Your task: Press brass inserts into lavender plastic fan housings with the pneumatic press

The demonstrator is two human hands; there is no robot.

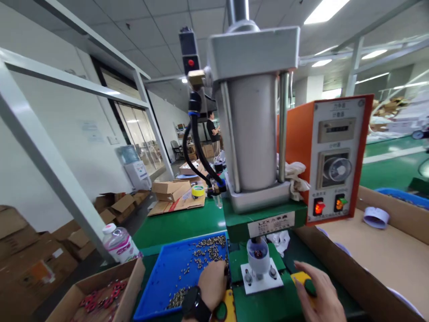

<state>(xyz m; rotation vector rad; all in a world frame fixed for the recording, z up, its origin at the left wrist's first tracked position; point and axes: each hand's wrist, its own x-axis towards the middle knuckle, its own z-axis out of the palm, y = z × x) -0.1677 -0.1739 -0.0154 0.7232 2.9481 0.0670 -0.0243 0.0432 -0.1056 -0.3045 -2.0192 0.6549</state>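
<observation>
I see my right hand loosely open, thumb and fingers parted around a yellow box with a round dark-green button; I can't tell whether they touch. My left hand lies by a second yellow box, its fingers hidden, so I can't tell how closed it is. Between both hands, a white cylindrical cup stands on a flat white plate beneath the grey metal press cylinder.

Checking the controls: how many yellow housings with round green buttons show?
2: one yellow housing by the left hand, another by the right hand; both partly hidden.
</observation>
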